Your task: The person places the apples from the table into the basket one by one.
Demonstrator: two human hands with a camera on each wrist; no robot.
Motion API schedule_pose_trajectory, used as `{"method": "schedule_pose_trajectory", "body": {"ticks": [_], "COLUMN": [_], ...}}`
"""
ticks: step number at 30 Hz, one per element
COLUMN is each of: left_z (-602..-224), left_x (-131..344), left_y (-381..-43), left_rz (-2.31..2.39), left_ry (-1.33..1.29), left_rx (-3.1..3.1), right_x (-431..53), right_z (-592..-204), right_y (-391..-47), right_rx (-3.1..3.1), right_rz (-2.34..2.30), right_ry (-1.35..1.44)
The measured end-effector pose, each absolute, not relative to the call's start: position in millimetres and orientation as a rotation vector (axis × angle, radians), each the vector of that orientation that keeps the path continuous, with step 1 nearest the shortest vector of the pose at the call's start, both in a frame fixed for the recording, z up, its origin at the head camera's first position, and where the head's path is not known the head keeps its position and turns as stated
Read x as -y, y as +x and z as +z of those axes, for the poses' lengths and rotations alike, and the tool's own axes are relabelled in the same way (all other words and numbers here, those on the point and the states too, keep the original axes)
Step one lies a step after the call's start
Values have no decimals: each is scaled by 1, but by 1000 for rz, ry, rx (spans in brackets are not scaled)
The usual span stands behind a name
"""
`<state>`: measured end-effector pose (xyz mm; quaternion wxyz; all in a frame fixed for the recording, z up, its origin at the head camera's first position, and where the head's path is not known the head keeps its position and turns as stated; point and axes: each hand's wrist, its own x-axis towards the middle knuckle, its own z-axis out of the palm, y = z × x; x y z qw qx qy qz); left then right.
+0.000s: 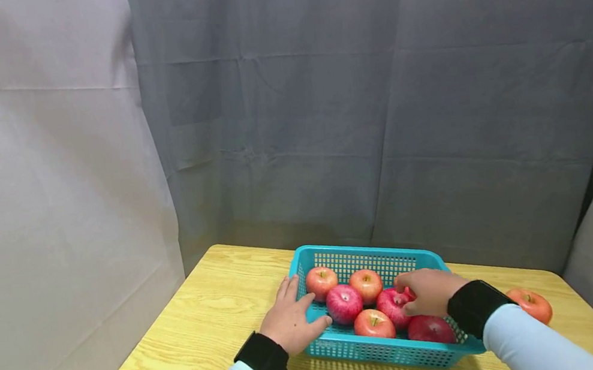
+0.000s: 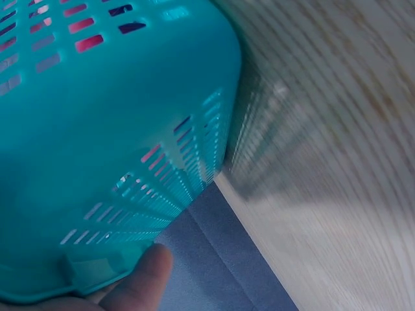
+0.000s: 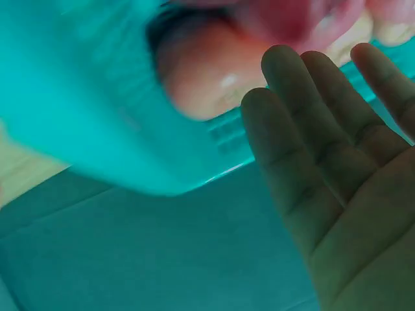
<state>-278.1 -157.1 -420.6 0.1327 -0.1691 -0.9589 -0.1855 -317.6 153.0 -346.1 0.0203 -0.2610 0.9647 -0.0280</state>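
Observation:
A turquoise plastic basket stands on the table with several red apples in it, among them a dark red apple and a deep pink apple. My left hand lies at the basket's left end, its fingers spread over the rim. In the left wrist view a fingertip meets the basket's edge. Over the right part of the basket reaches my right hand, just above a red apple. Its fingers look nearly straight in the right wrist view, with nothing held in them.
A lone orange-red apple sits on the wooden table, right of the basket and partly behind the right wrist. Grey cloth hangs behind the table, with pale cloth on the left.

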Motion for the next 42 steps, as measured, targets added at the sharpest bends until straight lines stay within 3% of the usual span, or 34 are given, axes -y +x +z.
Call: {"method": "schedule_pose_trajectory", "body": {"ticks": [8,21,42], "left_z": [-421,-425,-420], "left_x": [159,159,157], "left_y": [-278,-277,-280], "left_rz": [-551,-551,-536], "left_ry": [-482,-491,-488], "left_rx": [2778,2751,2777], "right_x": [-202,-242,-334], "right_z": [-344,-353,-403], "right_y": [-336,-346,-349], "right_rx": [-3045,-3140,-3198], "right_rz": [-163,-236,-71], "right_ry": [-660,-624,-240]}}
